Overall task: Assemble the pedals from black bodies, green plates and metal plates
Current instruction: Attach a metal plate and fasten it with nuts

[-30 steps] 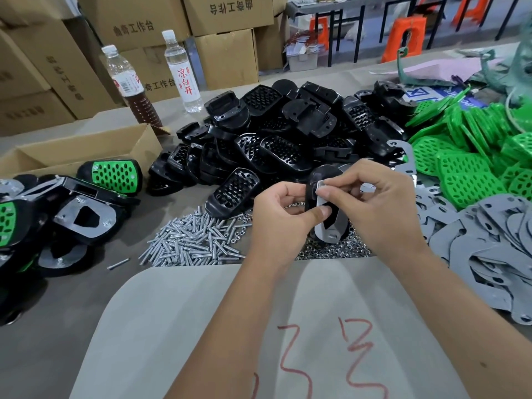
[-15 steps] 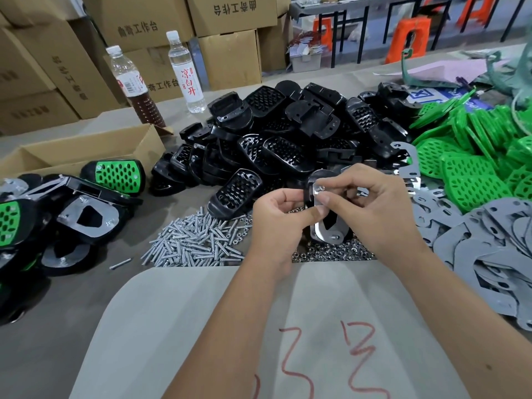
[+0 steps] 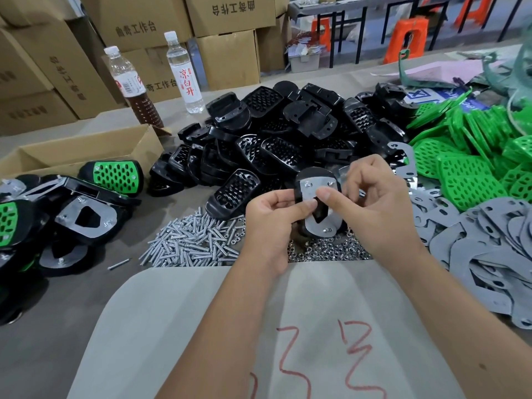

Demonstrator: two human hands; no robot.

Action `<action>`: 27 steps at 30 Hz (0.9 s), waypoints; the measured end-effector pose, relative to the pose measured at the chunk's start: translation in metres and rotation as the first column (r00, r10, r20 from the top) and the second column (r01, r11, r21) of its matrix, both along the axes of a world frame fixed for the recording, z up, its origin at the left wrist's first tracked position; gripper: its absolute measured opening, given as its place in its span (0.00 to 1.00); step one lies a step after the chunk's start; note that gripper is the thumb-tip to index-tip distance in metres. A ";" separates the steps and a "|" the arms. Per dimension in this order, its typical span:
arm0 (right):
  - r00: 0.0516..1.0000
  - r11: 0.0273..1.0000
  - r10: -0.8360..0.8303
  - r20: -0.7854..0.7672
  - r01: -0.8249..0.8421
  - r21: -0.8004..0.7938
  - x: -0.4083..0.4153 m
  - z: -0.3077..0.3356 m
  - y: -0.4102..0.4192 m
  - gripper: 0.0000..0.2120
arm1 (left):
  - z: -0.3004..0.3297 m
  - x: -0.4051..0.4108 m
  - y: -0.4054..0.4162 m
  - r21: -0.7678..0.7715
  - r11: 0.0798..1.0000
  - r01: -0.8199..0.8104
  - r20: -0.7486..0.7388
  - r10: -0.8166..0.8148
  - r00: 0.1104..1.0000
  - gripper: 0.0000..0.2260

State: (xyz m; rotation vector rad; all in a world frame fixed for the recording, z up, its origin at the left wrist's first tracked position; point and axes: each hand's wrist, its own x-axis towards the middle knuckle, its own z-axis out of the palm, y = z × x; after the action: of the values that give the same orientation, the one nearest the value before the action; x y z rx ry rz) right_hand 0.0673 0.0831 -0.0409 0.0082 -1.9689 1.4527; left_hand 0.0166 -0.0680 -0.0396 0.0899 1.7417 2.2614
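My left hand (image 3: 270,223) grips a black pedal body with a metal plate (image 3: 309,190) on its upturned back, held above the nuts. My right hand (image 3: 374,205) holds the same pedal from the right, thumb pressed on the plate's middle. Screw ends with nuts show at the plate's corners. Behind lies a heap of black bodies (image 3: 276,136). Green plates (image 3: 466,174) are piled at the right, grey metal plates (image 3: 495,249) below them.
Finished pedals (image 3: 86,203) lie in a pile at the left beside an open cardboard box (image 3: 72,154). Screws (image 3: 190,240) and nuts (image 3: 328,250) are strewn in front of the bodies. Two bottles (image 3: 181,73) and stacked cartons stand behind. A grey sheet (image 3: 201,326) covers the near table.
The pedal has been tilted up so its plate faces me more fully. My right hand's fingers have shifted from the plate's top corner to its middle and right side.
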 end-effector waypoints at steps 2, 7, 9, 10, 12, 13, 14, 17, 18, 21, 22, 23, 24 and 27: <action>0.999 0.998 0.029 0.020 -0.030 0.059 0.001 0.004 -0.003 0.09 | 0.000 0.000 0.000 0.000 1.000 0.010 0.000 -0.010 1.000 0.10; 0.998 0.998 0.042 0.053 -0.044 0.034 -0.001 0.005 -0.003 0.12 | -0.001 0.001 0.000 -0.009 1.000 0.015 -0.013 -0.015 1.000 0.09; 0.998 0.999 0.049 0.037 -0.049 -0.005 0.001 0.005 -0.002 0.14 | 0.000 0.001 0.000 -0.006 1.000 0.019 -0.006 -0.019 1.000 0.09; 0.998 0.998 0.056 0.042 -0.056 0.022 0.002 0.005 -0.003 0.12 | 0.000 0.001 0.000 -0.005 1.000 0.018 -0.007 -0.018 1.000 0.09; 0.995 0.995 0.075 0.058 -0.079 0.068 0.001 0.005 -0.004 0.10 | 0.000 0.002 0.001 0.004 1.000 0.013 -0.014 -0.013 1.000 0.10; 0.996 0.996 0.071 0.062 -0.074 0.057 0.001 0.005 -0.005 0.07 | 0.001 0.002 0.000 0.014 1.000 0.013 -0.011 -0.012 1.000 0.11; 0.996 0.998 0.062 0.061 -0.064 0.026 0.001 0.005 -0.006 0.08 | 0.002 0.002 0.000 0.025 1.000 0.010 -0.004 -0.010 1.000 0.13; 0.999 0.999 0.041 0.034 -0.041 0.021 0.001 0.004 -0.005 0.16 | 0.003 0.002 0.000 0.056 0.998 -0.011 0.023 0.009 1.000 0.17; 0.999 0.998 0.043 0.033 -0.045 0.047 0.001 0.005 -0.006 0.12 | 0.002 0.003 0.000 0.046 0.998 -0.030 0.004 0.030 1.000 0.14; 1.000 0.986 -0.007 0.030 0.002 0.166 -0.001 0.005 -0.010 0.08 | 0.001 0.007 0.003 -0.006 0.994 -0.109 -0.138 0.107 0.985 0.11; 0.999 0.978 -0.021 0.031 0.014 0.206 -0.002 0.004 -0.012 0.08 | 0.001 0.009 0.004 -0.013 0.989 -0.145 -0.195 0.140 0.971 0.10; 0.999 0.969 -0.026 0.031 0.018 0.247 -0.003 0.004 -0.015 0.07 | 0.002 0.012 0.005 -0.029 0.982 -0.189 -0.262 0.175 0.949 0.10; 0.999 0.958 -0.027 0.028 0.018 0.287 -0.003 0.003 -0.017 0.06 | 0.002 0.014 0.006 -0.056 0.971 -0.234 -0.334 0.203 0.920 0.10; 0.998 0.929 -0.062 0.010 0.054 0.365 -0.004 0.002 -0.018 0.03 | 0.000 0.022 0.012 -0.136 0.933 -0.333 -0.502 0.225 0.835 0.10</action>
State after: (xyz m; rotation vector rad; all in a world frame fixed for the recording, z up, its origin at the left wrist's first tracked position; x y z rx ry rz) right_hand 0.0630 0.0648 -0.0393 0.0989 -2.2110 1.0343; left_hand 0.0389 -0.0560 -0.0401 0.4066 2.3938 2.3692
